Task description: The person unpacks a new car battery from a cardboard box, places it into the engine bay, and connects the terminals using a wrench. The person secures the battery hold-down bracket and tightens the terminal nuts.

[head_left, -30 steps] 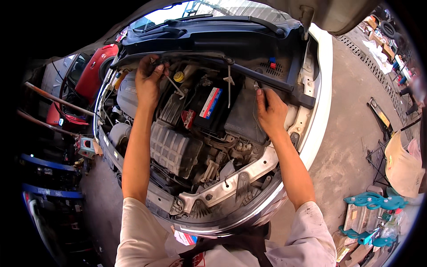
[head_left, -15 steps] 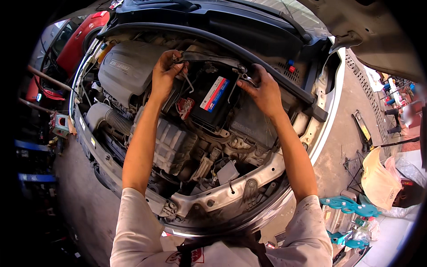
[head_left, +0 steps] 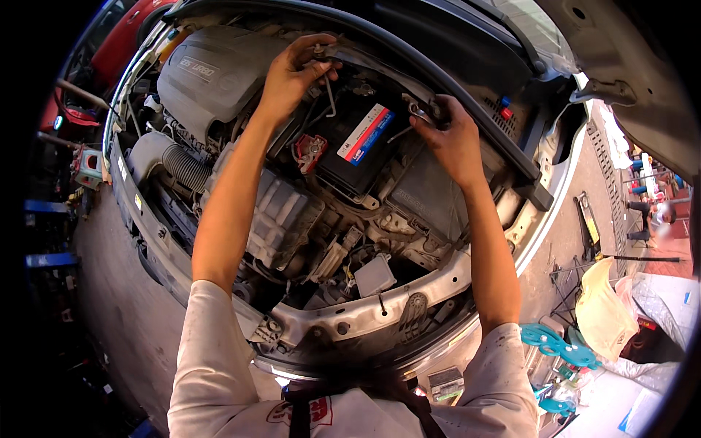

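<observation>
Both my hands are over the far side of an open engine bay, at the two ends of a dark battery hold-down bar (head_left: 376, 67). My left hand (head_left: 290, 82) pinches its left end, where a bent metal rod (head_left: 331, 98) hangs below the fingers. At the right end, my right hand (head_left: 454, 139) has thumb and fingers closed, with a shiny ring-shaped metal piece (head_left: 418, 111) by the thumb. A second thin rod (head_left: 399, 135) slants from there toward the battery. Below the bar sits a black car battery (head_left: 343, 169) with a red, white and blue label; a red terminal cover (head_left: 309, 152) is beside it.
A grey engine cover (head_left: 208, 84) lies left of the battery, with a ribbed air hose (head_left: 186, 169) nearer me. The metal front crossmember (head_left: 365, 319) runs before my body. Overhead right is the raised hood (head_left: 628, 73). A red car (head_left: 109, 51) stands far left.
My left hand has moved farther from me, past the battery's far side, carrying its end of the bar and the rod. My right hand has shifted slightly right. The view has also shifted.
</observation>
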{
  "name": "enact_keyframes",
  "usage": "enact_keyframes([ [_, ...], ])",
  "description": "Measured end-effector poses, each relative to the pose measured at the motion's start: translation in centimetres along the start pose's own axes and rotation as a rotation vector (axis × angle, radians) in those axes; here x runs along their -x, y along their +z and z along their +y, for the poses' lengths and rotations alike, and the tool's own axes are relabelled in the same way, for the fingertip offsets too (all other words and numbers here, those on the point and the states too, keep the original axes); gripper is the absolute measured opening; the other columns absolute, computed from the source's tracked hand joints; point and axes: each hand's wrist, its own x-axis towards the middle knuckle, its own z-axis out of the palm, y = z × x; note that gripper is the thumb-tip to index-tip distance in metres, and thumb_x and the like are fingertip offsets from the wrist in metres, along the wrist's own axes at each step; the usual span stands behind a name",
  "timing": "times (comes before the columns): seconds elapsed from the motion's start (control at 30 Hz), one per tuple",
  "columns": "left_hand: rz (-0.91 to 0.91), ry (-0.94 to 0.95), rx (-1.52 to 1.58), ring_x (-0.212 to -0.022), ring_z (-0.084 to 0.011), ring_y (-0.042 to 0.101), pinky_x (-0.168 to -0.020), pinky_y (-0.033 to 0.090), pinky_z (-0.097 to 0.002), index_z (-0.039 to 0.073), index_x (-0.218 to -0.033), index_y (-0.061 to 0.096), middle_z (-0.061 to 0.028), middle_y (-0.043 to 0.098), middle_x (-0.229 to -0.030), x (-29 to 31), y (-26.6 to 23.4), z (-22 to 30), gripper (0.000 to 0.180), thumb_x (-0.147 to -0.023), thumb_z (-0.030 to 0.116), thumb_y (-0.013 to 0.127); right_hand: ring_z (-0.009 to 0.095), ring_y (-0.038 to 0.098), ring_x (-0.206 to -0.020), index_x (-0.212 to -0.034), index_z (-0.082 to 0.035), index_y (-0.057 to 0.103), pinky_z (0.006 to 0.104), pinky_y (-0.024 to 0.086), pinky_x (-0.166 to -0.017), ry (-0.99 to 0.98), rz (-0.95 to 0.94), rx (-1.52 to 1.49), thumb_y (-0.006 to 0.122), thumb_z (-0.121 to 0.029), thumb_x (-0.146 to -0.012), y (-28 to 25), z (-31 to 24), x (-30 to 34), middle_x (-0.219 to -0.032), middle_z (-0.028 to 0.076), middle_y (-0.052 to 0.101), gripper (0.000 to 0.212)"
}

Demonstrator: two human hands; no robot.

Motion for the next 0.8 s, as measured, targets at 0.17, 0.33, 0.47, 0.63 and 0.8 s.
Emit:
enact_keyframes([
  [0.17,-0.108,-0.106,0.015,-0.092,-0.0152,0.068,-0.079,0.052,-0.027,0.003,-0.129,0.058,-0.008,0.067,-0.107,-0.1,-0.3,-1.3,0.037,-0.093,-0.004,0.058,0.021,0.065,-0.087,-0.117,0.005,0.059,0.0313,0.05,-0.082,-0.012,0.023,0.013,0.08,-0.022,-0.083,0.9,0.6,2.1,-0.095,0.016,0.069,0.049],
  [0.33,-0.32,-0.055,0.152,-0.09,-0.0153,0.069,-0.077,0.054,-0.0278,0.0,-0.123,0.063,-0.0089,0.069,-0.102,-1.9,-2.0,-2.8,0.037,-0.088,-0.01,0.056,0.021,0.062,-0.095,-0.117,0.005,0.061,0.0321,0.048,-0.089,0.053,0.073,0.254,0.083,-0.023,-0.083,0.2,-1.7,4.0,-0.102,0.014,0.067,0.049],
  [0.47,-0.449,0.079,0.206,-0.081,-0.0142,0.07,-0.074,0.054,-0.0271,-0.001,-0.122,0.063,-0.0099,0.073,-0.089,-2.6,-3.5,-4.6,0.034,-0.088,-0.004,0.063,0.012,0.058,-0.092,-0.121,0.008,0.056,0.0242,0.048,-0.084,0.108,0.186,0.178,0.081,-0.016,-0.086,1.8,-3.4,5.3,-0.104,0.006,0.062,0.049],
  [0.63,-0.47,0.22,0.162,-0.077,-0.0152,0.072,-0.071,0.054,-0.0292,0.003,-0.119,0.068,-0.0107,0.075,-0.09,-3.4,-4.6,-6.5,0.036,-0.084,0.007,0.073,0.014,0.057,-0.095,-0.118,0.008,0.057,0.0254,0.046,-0.087,0.115,0.211,0.398,0.079,-0.016,-0.088,3.6,-4.6,5.8,-0.106,0.007,0.062,0.044],
  [0.8,-0.466,0.211,0.35,-0.077,-0.0155,0.072,-0.067,0.054,-0.0289,0.001,-0.116,0.069,-0.0099,0.076,-0.09,-2.8,-4.6,-9.9,0.037,-0.081,0.008,0.075,0.015,0.058,-0.095,-0.114,0.006,0.06,0.0261,0.045,-0.089,0.173,0.232,0.36,0.08,-0.019,-0.088,4.7,-3.8,6.5,-0.104,0.008,0.065,0.041],
])
